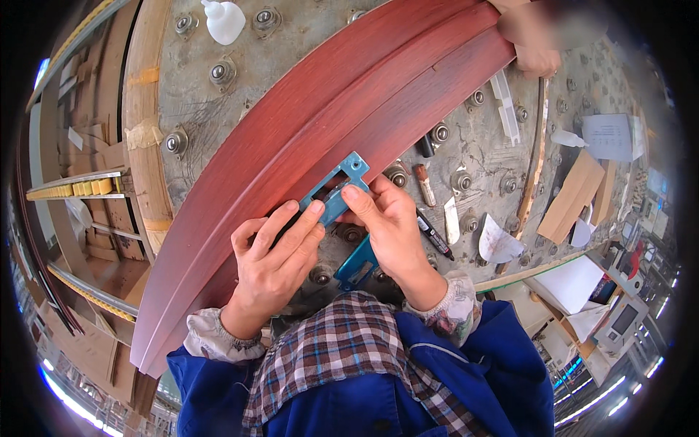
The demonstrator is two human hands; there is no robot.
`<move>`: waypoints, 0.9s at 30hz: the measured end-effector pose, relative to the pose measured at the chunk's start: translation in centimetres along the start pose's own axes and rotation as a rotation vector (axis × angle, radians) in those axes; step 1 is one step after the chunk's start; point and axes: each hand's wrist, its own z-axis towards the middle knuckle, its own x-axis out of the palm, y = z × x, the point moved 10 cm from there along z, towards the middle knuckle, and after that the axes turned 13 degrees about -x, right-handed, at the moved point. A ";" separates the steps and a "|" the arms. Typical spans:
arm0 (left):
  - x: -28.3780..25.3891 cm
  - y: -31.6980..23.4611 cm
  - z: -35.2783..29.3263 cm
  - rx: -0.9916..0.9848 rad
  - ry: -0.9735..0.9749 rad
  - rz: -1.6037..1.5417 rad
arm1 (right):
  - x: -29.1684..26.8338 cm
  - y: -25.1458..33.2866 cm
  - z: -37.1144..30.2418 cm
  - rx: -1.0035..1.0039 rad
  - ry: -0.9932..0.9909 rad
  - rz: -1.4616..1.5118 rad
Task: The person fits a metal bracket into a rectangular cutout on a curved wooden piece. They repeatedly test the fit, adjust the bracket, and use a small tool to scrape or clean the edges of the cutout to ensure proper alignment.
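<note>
Both my hands hold a blue metal strike plate (339, 191) with a rectangular cut-out and a round hole at its far corner. It sits over the near edge of a long reddish-brown wood-grain door frame piece (320, 124); whether it touches the frame, I cannot tell. My left hand (280, 255) presses its fingertips on the plate's near end. My right hand (386, 229) grips the plate's right side, thumb on top and fingers hidden behind. A second blue metal plate (357, 266) lies lower down, between my wrists, partly hidden by my right hand.
The metal table (466, 138) carries ball rollers. Right of my hands lie a black marker (435, 237), a brown-labelled marker (424, 185) and a white scrap (501, 239). Another person's hand (537, 61) rests at the frame's far end. A white bottle (223, 22) stands far left.
</note>
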 end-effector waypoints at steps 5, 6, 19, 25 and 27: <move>0.3 -0.1 -0.2 0.011 0.017 0.023 | 0.1 -0.1 -0.1 0.025 -0.027 0.038; 0.4 -0.1 -0.2 0.017 0.022 0.024 | -0.1 -0.3 -0.1 0.015 -0.030 0.030; 0.2 -1.3 -0.2 0.053 -0.026 0.089 | -0.1 -0.8 0.0 0.002 0.045 0.131; 0.7 -2.6 0.0 0.170 -0.152 0.177 | 0.2 -0.9 0.1 -0.005 0.115 0.146; 1.4 -3.3 0.5 0.169 -0.122 0.235 | -0.1 -1.2 0.3 -0.019 0.061 0.198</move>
